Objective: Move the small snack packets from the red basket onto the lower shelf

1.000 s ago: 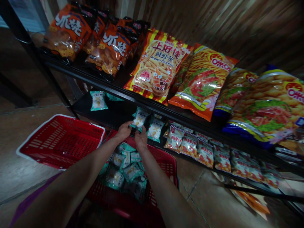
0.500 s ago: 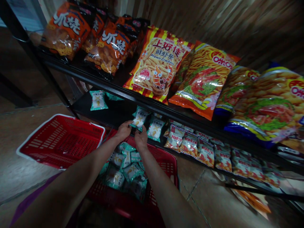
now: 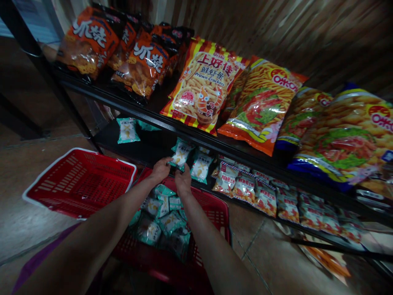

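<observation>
Between my two hands, a small teal-and-white snack bag [image 3: 181, 155] leans upright at the front of the lower shelf. My left hand [image 3: 161, 169] has its fingers closed at the bag's left lower side. On the lower right corner, my right hand [image 3: 183, 179] grips with thumb and fingers. A matching teal bag [image 3: 201, 166] stands just to the right. Below my forearms, a red shopping basket [image 3: 219, 211] holds several more teal snack bags [image 3: 164, 215], loosely piled. One teal bag [image 3: 127, 130] stands farther left on the same shelf, with another partly hidden behind it.
A second red basket [image 3: 76, 180] with a white rim sits on the floor at left. Larger chip bags [image 3: 205, 88] line the upper shelf [image 3: 135, 110], whose edge overhangs my hands. Small red-and-white snack bags [image 3: 245, 186] fill the lower shelf at right. A black post [image 3: 61, 86] stands left.
The view has shifted very slightly. Both hands stay at the same teal bag, and nothing else has visibly moved.
</observation>
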`<state>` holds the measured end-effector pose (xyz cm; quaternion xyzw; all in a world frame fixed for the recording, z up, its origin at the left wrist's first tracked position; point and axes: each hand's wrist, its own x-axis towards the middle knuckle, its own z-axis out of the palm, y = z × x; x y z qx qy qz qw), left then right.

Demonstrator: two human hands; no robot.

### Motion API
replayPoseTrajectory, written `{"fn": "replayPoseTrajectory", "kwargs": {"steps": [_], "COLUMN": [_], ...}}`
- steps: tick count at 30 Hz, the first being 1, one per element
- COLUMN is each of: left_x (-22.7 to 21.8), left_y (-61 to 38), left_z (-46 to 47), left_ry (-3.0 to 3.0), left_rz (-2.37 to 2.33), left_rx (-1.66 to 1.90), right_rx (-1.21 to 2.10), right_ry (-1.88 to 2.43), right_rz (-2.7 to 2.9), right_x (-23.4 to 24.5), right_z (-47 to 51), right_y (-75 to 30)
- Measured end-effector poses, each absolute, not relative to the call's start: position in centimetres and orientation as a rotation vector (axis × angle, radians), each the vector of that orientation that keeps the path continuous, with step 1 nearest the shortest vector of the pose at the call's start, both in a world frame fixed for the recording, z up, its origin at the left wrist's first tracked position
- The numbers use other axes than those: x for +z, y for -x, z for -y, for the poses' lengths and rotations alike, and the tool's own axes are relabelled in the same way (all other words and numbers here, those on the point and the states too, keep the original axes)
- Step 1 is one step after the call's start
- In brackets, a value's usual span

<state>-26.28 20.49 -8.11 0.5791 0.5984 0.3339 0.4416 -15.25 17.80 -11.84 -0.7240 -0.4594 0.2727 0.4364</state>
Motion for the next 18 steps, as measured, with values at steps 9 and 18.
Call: {"fn": "replayPoseTrajectory", "kwargs": {"steps": [9,18], "left_x": [-7.63,-8.04], "left_y": [26.56,26.58], "left_z": [-20.51,-20.73], "left_ry": [-1.458,-1.436], "left_rz": [-1.525,-1.497], "left_rx": [0.751,0.802], "right_rx": [0.659,0.673], "right_ry": [1.864,1.866], "right_rz": [1.118,1.127], "right_x": [-11.74,-11.67], "right_z": [-17.68,-17.55], "right_y": [15.66,15.56]}}
